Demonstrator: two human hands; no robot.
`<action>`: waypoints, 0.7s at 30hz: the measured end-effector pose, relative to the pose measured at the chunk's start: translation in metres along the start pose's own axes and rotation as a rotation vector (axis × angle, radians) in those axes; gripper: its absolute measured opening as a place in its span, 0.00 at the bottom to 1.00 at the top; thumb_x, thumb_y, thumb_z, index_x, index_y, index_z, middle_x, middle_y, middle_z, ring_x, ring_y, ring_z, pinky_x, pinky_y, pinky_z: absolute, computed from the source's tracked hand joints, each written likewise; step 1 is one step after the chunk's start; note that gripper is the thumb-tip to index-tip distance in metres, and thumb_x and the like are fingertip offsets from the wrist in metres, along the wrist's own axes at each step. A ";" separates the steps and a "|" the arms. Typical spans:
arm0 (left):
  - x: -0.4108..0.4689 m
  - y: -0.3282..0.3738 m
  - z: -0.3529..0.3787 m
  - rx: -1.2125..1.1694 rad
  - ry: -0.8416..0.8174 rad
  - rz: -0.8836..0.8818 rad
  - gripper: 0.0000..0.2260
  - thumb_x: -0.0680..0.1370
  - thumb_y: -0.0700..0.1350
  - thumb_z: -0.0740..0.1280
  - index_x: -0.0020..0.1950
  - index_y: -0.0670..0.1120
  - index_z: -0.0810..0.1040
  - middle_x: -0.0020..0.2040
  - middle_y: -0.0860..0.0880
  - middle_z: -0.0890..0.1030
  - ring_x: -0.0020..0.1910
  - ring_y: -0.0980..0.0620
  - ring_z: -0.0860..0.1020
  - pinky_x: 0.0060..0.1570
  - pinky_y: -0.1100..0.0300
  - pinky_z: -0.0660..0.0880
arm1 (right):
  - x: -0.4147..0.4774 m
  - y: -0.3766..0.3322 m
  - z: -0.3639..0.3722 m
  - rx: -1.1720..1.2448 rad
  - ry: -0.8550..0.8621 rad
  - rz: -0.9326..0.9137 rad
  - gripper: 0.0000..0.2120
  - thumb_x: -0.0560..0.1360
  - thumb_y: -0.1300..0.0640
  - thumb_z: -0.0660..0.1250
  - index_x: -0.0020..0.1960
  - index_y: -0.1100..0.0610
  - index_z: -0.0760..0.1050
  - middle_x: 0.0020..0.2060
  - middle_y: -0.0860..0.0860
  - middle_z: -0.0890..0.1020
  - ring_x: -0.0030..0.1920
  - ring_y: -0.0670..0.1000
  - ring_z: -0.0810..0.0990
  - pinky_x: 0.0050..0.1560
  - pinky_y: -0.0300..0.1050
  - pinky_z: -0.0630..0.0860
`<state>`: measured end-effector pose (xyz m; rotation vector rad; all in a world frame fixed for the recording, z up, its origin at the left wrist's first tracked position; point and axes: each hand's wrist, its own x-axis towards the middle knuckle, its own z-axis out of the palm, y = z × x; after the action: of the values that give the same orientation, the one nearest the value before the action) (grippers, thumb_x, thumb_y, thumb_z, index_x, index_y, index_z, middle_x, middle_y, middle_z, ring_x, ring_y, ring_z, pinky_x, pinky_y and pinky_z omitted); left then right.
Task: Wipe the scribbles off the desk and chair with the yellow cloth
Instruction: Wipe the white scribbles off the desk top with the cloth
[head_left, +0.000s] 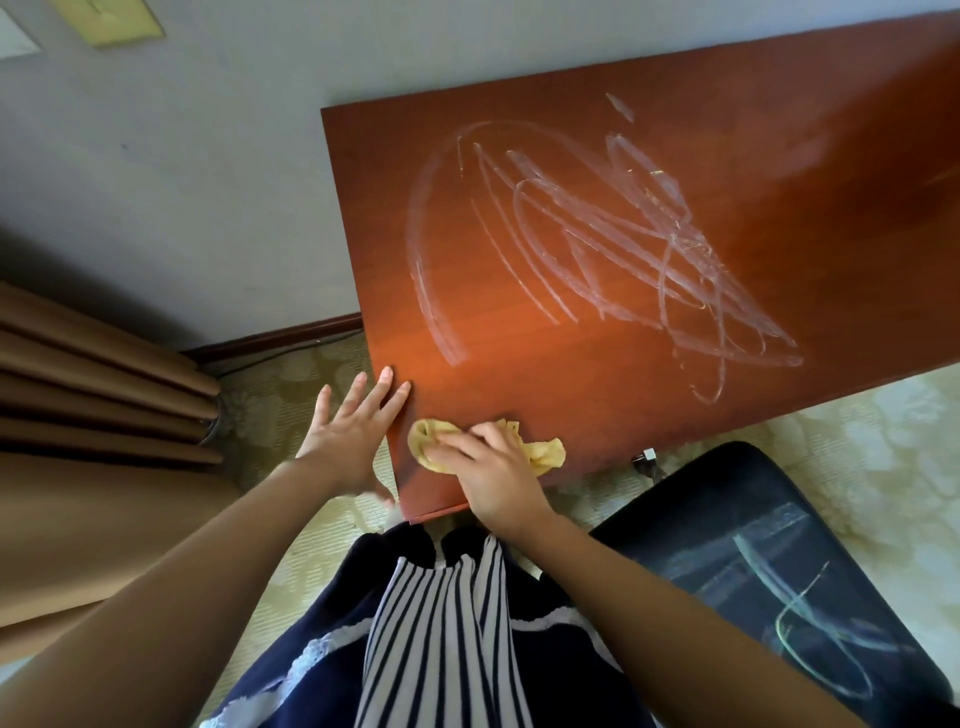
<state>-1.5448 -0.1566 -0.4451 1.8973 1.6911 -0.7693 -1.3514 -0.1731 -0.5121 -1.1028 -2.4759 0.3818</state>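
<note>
A reddish-brown wooden desk (519, 374) carries a wide tangle of white scribbles (613, 249) across its middle. At the desk's near left corner lies the crumpled yellow cloth (545, 452), and my right hand (493, 473) grips it, fingers curled over the top. My left hand (353, 431) has its fingers spread, with the fingertips touching the desk's left edge. To the lower right stands a dark chair (779, 571) whose seat bears pale scribbles (810, 618).
Brown curtains (93, 395) hang at the left. A pale wall (182, 182) with a dark baseboard runs behind the desk. Patterned cream carpet (857, 457) lies between desk and chair. A small plug (647, 457) sits below the desk's front edge.
</note>
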 end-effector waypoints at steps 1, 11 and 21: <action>0.000 -0.002 0.001 -0.018 0.011 0.001 0.61 0.64 0.64 0.74 0.74 0.51 0.28 0.74 0.50 0.27 0.74 0.46 0.32 0.70 0.40 0.35 | -0.009 0.002 -0.001 0.000 -0.016 -0.028 0.22 0.69 0.68 0.60 0.58 0.52 0.79 0.55 0.46 0.80 0.47 0.52 0.70 0.46 0.47 0.72; -0.016 0.003 0.040 -0.306 0.150 -0.103 0.49 0.75 0.50 0.70 0.76 0.49 0.32 0.76 0.49 0.30 0.75 0.48 0.33 0.73 0.46 0.38 | -0.050 0.069 -0.061 0.055 -0.097 0.138 0.33 0.62 0.76 0.71 0.61 0.51 0.78 0.56 0.48 0.81 0.49 0.50 0.68 0.41 0.52 0.77; -0.042 -0.007 0.057 -0.302 0.188 -0.209 0.41 0.79 0.51 0.64 0.77 0.49 0.35 0.77 0.50 0.33 0.75 0.47 0.33 0.72 0.44 0.37 | 0.034 0.106 -0.062 -0.048 -0.015 0.218 0.23 0.68 0.70 0.70 0.60 0.55 0.79 0.53 0.50 0.83 0.52 0.55 0.75 0.52 0.54 0.74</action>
<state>-1.5599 -0.2254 -0.4577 1.6447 2.0161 -0.3887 -1.2751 -0.0732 -0.4909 -1.3998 -2.3954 0.3962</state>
